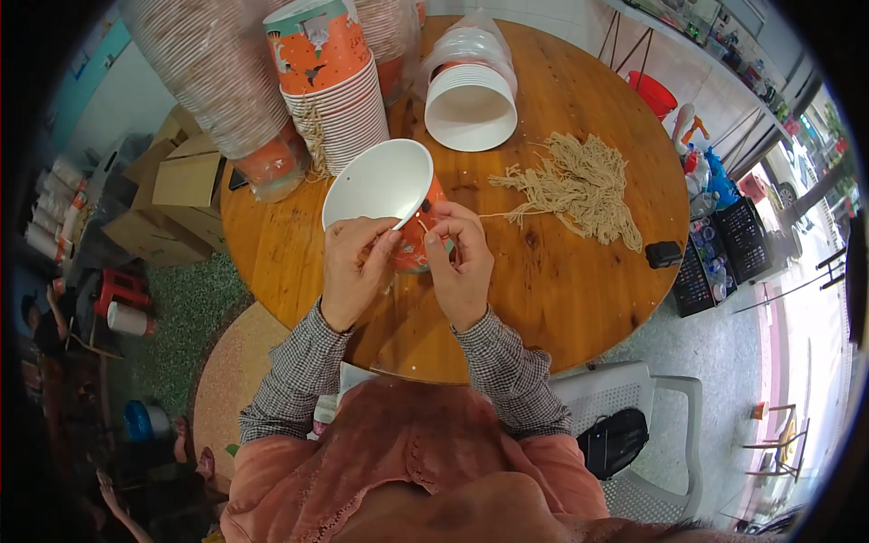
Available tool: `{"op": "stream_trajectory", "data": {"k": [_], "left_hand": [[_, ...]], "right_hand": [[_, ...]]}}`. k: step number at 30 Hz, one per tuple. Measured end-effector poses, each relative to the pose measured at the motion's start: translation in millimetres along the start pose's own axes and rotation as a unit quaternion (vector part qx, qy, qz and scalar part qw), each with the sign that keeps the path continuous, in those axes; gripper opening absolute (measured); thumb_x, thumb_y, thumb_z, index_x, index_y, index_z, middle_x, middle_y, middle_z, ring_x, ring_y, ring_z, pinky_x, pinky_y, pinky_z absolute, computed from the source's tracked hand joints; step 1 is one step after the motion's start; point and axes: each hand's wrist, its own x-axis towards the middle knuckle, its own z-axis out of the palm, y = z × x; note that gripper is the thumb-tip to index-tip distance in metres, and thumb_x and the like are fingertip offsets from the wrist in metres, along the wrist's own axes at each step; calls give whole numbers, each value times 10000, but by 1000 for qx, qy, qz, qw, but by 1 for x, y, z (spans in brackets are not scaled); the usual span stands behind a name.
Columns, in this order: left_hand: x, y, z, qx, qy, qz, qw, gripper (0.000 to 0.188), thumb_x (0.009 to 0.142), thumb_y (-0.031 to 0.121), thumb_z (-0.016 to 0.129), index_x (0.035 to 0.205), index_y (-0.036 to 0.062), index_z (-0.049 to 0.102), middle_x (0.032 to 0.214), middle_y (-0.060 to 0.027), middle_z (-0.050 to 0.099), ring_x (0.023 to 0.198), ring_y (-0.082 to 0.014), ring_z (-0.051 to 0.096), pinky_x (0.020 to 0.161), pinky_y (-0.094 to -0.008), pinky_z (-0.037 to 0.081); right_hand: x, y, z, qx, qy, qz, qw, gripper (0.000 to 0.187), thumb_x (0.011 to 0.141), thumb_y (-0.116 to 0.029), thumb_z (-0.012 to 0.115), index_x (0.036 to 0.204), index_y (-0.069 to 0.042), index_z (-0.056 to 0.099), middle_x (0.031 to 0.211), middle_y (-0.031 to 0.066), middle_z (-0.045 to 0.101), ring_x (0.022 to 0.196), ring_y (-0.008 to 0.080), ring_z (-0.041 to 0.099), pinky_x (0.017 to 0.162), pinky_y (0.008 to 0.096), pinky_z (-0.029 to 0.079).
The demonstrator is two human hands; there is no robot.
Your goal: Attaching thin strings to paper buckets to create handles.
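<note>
Head view, at a round wooden table (579, 299): one seated person at work.
Left hand (355, 264): closed on the rim of the paper bowl (385, 195), at the table's 7 o'clock.
Right hand (462, 258): fingers pinched on the bowl's side, seemingly on a thin string.
Handling: likely light, thin-walled, easily dented; best held at the rolled rim.
Looks: white inside, orange printed outside, tipped toward the person.
At 12 o'clock: stacked bowls (337, 86), white lids (471, 100).
At 2 o'clock: loose string bundle (579, 185).
</note>
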Motion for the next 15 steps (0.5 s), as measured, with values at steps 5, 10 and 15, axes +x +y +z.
{"op": "stream_trajectory", "data": {"k": [5,10,15], "left_hand": [[-9,-4,-6,-7,-17,16,1000,105,878,124,604,933,55,662,805,-22,639,796,-162,576,870,-330,317],[-13,0,-7,-3,-16,20,1000,99,879,126,604,916,50,656,800,-23,634,791,-167,575,861,-326,321],[-14,1,-6,3,-16,28,999,96,874,125,609,916,52,655,799,-28,629,788,-173,573,851,-329,326]], "right_hand": [[-12,3,4,27,25,55,998,97,818,-22,623,892,-12,561,1121,147,548,1010,234,558,874,310,440],[-15,2,2,-25,12,15,999,89,815,-28,630,877,-8,569,1110,135,546,986,228,559,846,305,447],[-14,-3,1,-45,11,35,998,86,808,-33,637,860,-3,575,1083,131,547,973,235,562,843,310,448]]}}
